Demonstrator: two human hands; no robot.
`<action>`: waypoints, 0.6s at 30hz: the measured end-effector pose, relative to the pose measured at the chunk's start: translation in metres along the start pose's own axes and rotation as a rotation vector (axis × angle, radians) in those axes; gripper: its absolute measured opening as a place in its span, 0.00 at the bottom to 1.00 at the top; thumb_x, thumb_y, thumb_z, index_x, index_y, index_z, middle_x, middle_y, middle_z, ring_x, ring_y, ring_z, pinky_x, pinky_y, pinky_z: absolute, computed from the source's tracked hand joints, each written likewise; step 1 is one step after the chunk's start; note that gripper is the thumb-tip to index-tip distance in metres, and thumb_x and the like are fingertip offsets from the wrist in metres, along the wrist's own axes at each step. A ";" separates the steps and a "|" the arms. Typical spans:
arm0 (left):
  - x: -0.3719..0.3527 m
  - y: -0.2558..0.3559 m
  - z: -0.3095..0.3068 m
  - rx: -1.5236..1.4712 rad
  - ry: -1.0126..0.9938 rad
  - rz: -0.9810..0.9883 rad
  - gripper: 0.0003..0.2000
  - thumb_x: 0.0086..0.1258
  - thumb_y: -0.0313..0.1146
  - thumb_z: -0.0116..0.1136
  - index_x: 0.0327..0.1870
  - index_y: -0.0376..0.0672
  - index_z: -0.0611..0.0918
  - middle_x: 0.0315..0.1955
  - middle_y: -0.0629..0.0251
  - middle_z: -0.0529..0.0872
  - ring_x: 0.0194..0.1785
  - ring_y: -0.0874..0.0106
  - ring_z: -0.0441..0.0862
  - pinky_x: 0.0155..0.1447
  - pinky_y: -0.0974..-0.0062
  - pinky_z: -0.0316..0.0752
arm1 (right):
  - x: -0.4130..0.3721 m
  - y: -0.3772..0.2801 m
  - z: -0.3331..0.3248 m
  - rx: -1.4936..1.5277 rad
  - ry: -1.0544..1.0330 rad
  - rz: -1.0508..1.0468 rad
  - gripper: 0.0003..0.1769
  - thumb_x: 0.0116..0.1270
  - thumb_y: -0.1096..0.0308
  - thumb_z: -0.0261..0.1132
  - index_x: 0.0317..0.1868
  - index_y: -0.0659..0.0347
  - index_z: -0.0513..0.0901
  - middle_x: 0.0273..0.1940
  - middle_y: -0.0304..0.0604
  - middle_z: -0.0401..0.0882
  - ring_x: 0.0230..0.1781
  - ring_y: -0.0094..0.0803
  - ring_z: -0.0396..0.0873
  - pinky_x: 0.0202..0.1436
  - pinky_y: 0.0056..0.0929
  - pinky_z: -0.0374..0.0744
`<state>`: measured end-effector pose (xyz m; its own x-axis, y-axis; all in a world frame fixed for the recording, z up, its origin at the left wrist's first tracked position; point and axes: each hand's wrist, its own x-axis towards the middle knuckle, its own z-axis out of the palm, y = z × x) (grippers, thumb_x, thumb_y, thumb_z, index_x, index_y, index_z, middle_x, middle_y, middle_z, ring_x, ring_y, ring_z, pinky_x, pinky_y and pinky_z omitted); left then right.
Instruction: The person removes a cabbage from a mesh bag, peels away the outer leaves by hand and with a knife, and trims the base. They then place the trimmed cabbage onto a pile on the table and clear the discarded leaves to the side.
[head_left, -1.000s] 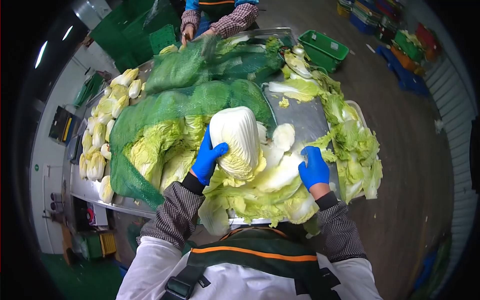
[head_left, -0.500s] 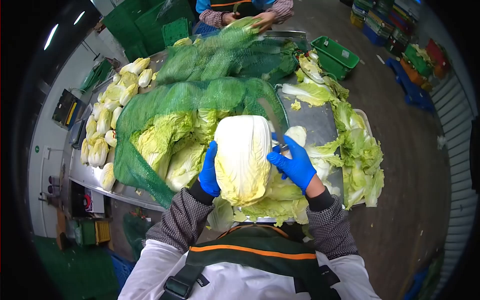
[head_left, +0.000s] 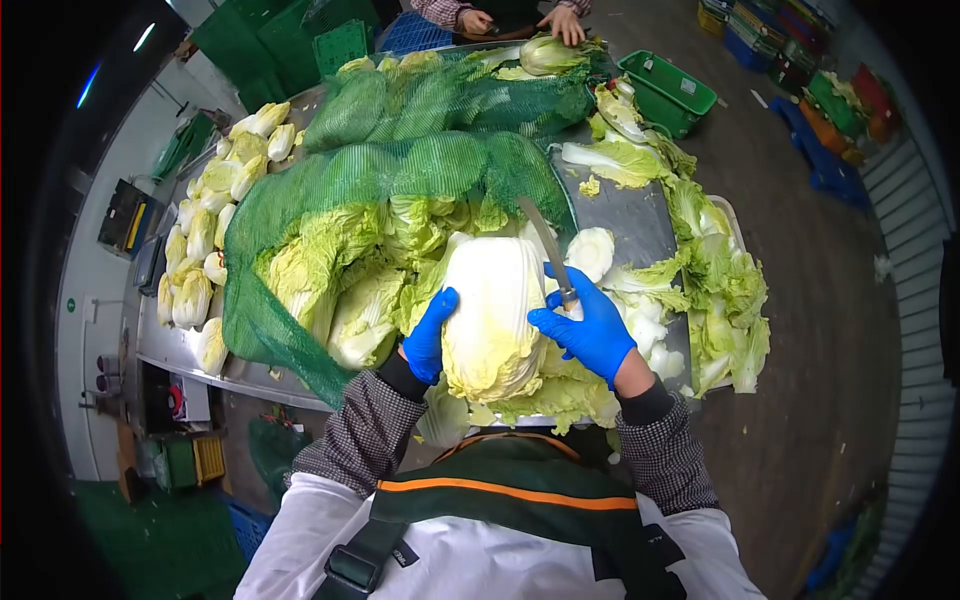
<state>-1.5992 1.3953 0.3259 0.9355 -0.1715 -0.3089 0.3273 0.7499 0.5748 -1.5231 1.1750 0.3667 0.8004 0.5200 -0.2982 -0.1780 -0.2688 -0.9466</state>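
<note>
One cabbage head; white ribs toward the far side, yellow leaf edges toward the person; located between the two hands, over the near part of the counter; whether its underside meets the loose leaves below cannot be told.

Left hand, blue-gloved; fingers curled against the head's left flank, gripping it, partly hidden.

Right hand, blue-gloved; fingers wrapped on the handle of one knife, fingertips close against the head's right side; blade pointing away from the person, tip near the green net bag.

Hazards, by judgement: slipping of the head, should the smooth ribs slide on the gloves, the right hand being shared with a handle; a cut to the left hand, should the head roll while the blade turns inward; snagged mesh, should the right hand push forward; loose leaves sliding off the near edge, should the head drop on them; a co-worker's hand, far across the counter, well apart from the blade, low risk.
</note>
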 end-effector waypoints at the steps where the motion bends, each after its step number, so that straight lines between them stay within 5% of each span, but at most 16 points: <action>1: -0.001 -0.003 -0.001 -0.075 -0.007 -0.016 0.37 0.68 0.48 0.56 0.72 0.39 0.56 0.66 0.54 0.67 0.67 0.61 0.69 0.70 0.63 0.65 | 0.000 0.001 0.000 0.003 0.005 0.002 0.40 0.56 0.53 0.72 0.65 0.58 0.67 0.44 0.44 0.78 0.37 0.28 0.79 0.32 0.27 0.81; 5: 0.004 -0.014 -0.008 -0.192 0.048 -0.042 0.37 0.69 0.45 0.56 0.73 0.40 0.53 0.67 0.54 0.66 0.67 0.63 0.68 0.69 0.64 0.65 | 0.003 0.007 -0.003 -0.202 0.084 -0.169 0.35 0.56 0.59 0.68 0.64 0.59 0.68 0.43 0.51 0.80 0.38 0.38 0.82 0.38 0.34 0.81; 8: 0.019 -0.006 -0.012 0.653 0.035 0.178 0.40 0.66 0.41 0.61 0.74 0.39 0.52 0.67 0.55 0.65 0.68 0.66 0.66 0.68 0.67 0.65 | 0.008 0.022 0.003 -0.055 0.099 0.006 0.35 0.54 0.62 0.65 0.64 0.60 0.68 0.43 0.58 0.81 0.42 0.48 0.82 0.44 0.39 0.79; 9: 0.015 -0.003 0.012 0.722 0.071 0.333 0.42 0.62 0.36 0.66 0.73 0.39 0.53 0.65 0.57 0.67 0.66 0.68 0.66 0.67 0.69 0.64 | 0.010 0.033 0.012 -0.129 0.171 -0.115 0.36 0.54 0.59 0.65 0.64 0.60 0.68 0.43 0.58 0.81 0.45 0.52 0.81 0.49 0.41 0.78; 13: 0.025 -0.017 -0.014 0.750 0.141 0.377 0.40 0.60 0.35 0.68 0.71 0.39 0.58 0.61 0.59 0.70 0.62 0.68 0.69 0.66 0.69 0.65 | 0.002 0.024 0.029 -0.380 0.173 -0.136 0.33 0.57 0.62 0.61 0.64 0.58 0.68 0.47 0.61 0.79 0.47 0.56 0.78 0.49 0.44 0.77; 18: 0.028 -0.024 -0.020 0.417 0.074 0.236 0.33 0.67 0.42 0.60 0.69 0.38 0.62 0.60 0.61 0.73 0.63 0.69 0.70 0.66 0.70 0.65 | 0.002 0.021 0.023 -0.577 0.270 -0.151 0.30 0.58 0.65 0.59 0.64 0.51 0.69 0.43 0.56 0.81 0.43 0.54 0.79 0.46 0.46 0.77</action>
<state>-1.5838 1.3854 0.2883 0.9835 0.0296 -0.1783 0.1473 0.4403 0.8857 -1.5386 1.1888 0.3438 0.9216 0.3843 -0.0549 0.2229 -0.6396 -0.7357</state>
